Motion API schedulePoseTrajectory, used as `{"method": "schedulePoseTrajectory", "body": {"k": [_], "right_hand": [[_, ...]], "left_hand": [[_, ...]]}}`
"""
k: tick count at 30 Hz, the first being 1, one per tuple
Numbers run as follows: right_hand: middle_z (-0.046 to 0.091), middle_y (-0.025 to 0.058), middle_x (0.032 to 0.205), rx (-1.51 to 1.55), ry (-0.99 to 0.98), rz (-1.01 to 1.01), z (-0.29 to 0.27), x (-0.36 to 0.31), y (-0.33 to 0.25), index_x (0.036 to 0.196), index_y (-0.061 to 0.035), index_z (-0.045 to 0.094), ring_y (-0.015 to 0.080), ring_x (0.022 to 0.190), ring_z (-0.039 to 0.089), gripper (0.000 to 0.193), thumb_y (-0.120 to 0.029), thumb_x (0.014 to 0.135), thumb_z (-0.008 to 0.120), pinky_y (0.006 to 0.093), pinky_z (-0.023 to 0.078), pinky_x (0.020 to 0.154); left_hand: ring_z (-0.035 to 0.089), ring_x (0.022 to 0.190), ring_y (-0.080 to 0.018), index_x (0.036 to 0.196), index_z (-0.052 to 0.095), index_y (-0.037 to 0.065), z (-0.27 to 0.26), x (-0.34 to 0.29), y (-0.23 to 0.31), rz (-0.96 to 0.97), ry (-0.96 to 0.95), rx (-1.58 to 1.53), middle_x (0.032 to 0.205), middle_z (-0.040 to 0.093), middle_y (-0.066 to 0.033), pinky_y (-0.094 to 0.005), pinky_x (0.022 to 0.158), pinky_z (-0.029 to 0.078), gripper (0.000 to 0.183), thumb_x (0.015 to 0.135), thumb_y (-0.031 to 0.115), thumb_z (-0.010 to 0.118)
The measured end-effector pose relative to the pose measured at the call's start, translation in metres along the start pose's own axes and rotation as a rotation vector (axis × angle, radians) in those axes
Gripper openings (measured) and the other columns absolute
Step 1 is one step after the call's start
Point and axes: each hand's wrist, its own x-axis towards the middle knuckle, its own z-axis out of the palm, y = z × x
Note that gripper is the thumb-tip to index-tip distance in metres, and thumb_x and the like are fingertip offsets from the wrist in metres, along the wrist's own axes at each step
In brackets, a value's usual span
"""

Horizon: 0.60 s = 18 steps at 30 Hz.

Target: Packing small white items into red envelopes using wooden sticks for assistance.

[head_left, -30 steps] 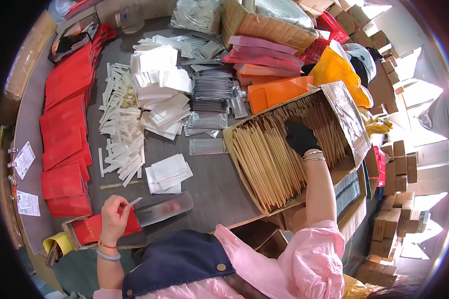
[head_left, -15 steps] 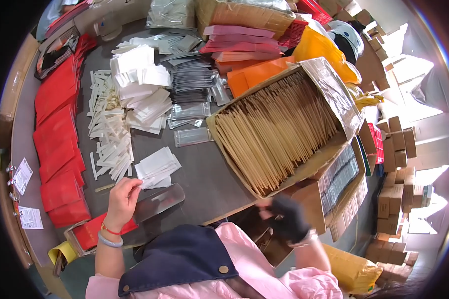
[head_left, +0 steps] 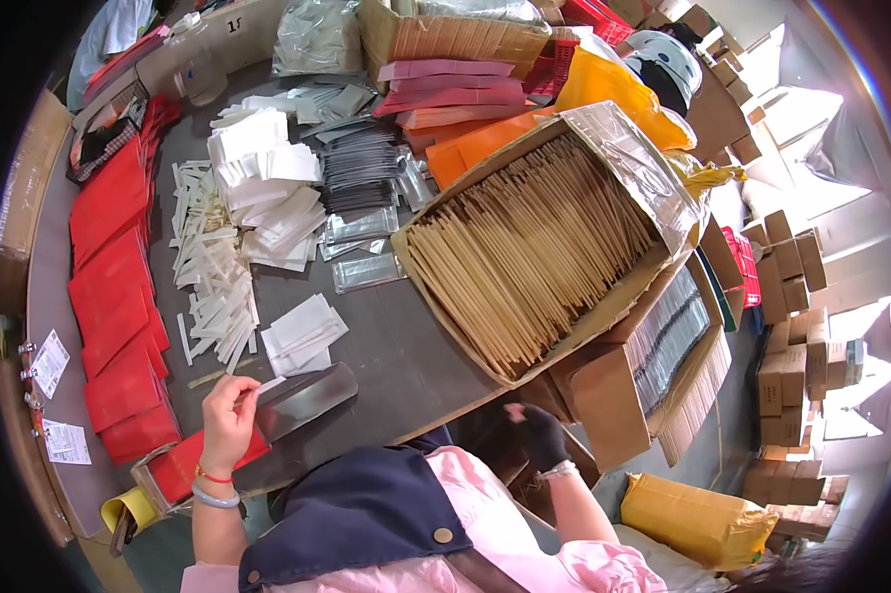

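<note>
My left hand (head_left: 228, 423), with a red string and a pale bangle at the wrist, is closed in a pinch on a narrow white paper strip (head_left: 270, 384). Just beyond its fingertips lies a small stack of white paper slips (head_left: 305, 334). Beside the hand is a grey, shiny flat piece with a rounded end (head_left: 312, 399), and under the wrist a red packet (head_left: 183, 465). My right hand (head_left: 544, 437), in a black glove with bare fingertips, hovers past the table's front edge over an open cardboard box (head_left: 495, 445). Its finger posture is unclear.
White strips (head_left: 218, 287) and slips (head_left: 267, 198) are heaped left of centre. Red envelopes (head_left: 119, 316) line the left edge. Clear sleeves (head_left: 366, 273) lie in the middle. A large carton (head_left: 524, 257) packed with brown card edges stands right, beside another open carton (head_left: 603, 405).
My left hand has drawn back from the white slips toward me, with the strip between its fingers. My right hand has shifted slightly left and lower. The whole view has shifted a little.
</note>
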Motion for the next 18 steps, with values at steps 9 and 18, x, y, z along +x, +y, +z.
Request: {"method": "schedulePoseTrajectory", "body": {"k": [9, 18], "right_hand": [[0.054, 0.0293, 0.129, 0.899, -1.483, -1.043, 0.058, -0.008, -0.283, 0.136, 0.0074, 0.051, 0.0464, 0.123, 0.05, 0.056, -0.038, 0.106, 0.038, 0.0544, 0.041, 0.1], [0.047, 0.0419, 0.128, 1.346, -1.175, -1.26, 0.097, -0.024, -0.287, 0.142, 0.0006, 0.041, 0.0567, 0.115, 0.051, 0.052, -0.032, 0.103, 0.049, 0.0661, 0.041, 0.092]], "left_hand": [[0.062, 0.074, -0.0191, 0.092, 0.063, -0.003, 0.001, -0.002, 0.022, 0.008, -0.003, 0.022, 0.084, 0.061, -0.0105, -0.0279, 0.067, 0.05, 0.004, 0.089, -0.002, 0.061], [0.063, 0.072, -0.021, 0.092, 0.065, -0.002, 0.008, 0.001, 0.031, 0.023, -0.033, 0.052, 0.084, 0.063, -0.0107, -0.029, 0.062, 0.05, 0.004, 0.088, -0.001, 0.064]]}}
